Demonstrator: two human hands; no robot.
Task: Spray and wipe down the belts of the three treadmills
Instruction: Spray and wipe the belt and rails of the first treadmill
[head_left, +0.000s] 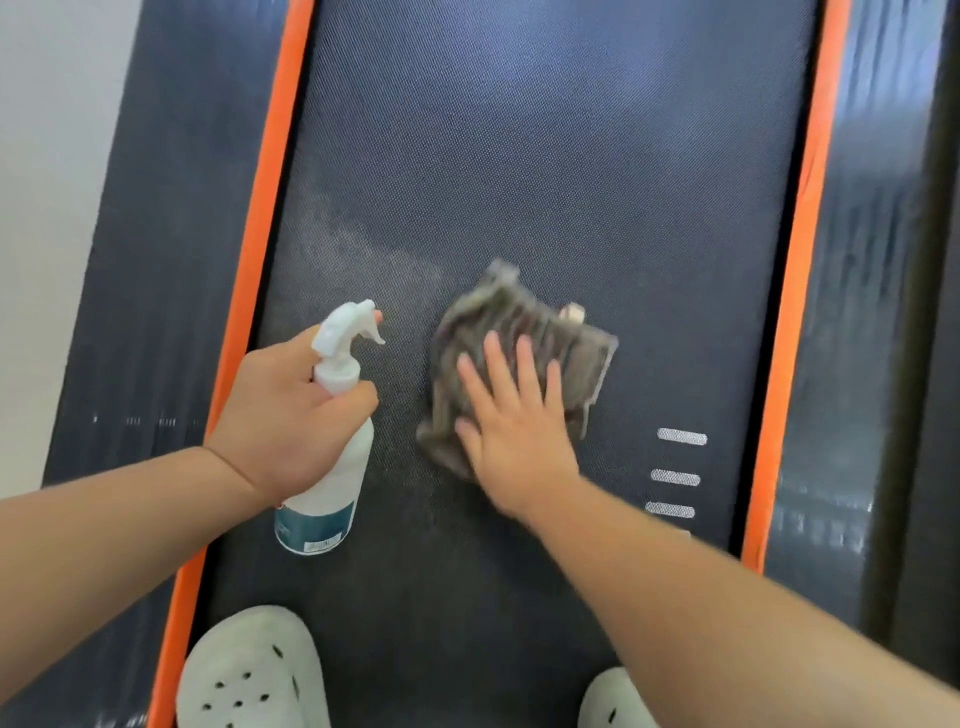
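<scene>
- A dark, finely textured belt (519, 156) is seen from above, running away from the viewer and filling most of the view.
- The belt is bordered by two orange strips, one at the left (270, 208) and one at the right (802, 260); beyond each, a dark ribbed rail (171, 234) is seen.
- A pale surface (47, 208) is shown at the far left; whether it is floor or wall cannot be told.
- A paler, speckled patch (353, 249) is seen on the belt beyond the bottle.
- Three white dashes (675, 477) are printed near the belt's right edge, stacked one behind the other.
- Two pale, holed shoes are planted on the near end of the belt, left (249, 675) and right (613, 701).
- One white spray bottle (332, 483) is held over the belt's left side by the left grip (285, 415), which is curled round its neck below the trigger.
- The bottle's long axis is laid roughly along the belt, base nearest the viewer, nozzle pointed away and slightly right.
- One grey cloth (519, 322), crumpled and blurred, is lying on the middle of the belt.
- The right grip (514, 431) is pressed flat on the cloth, fingers straight and spread.
</scene>
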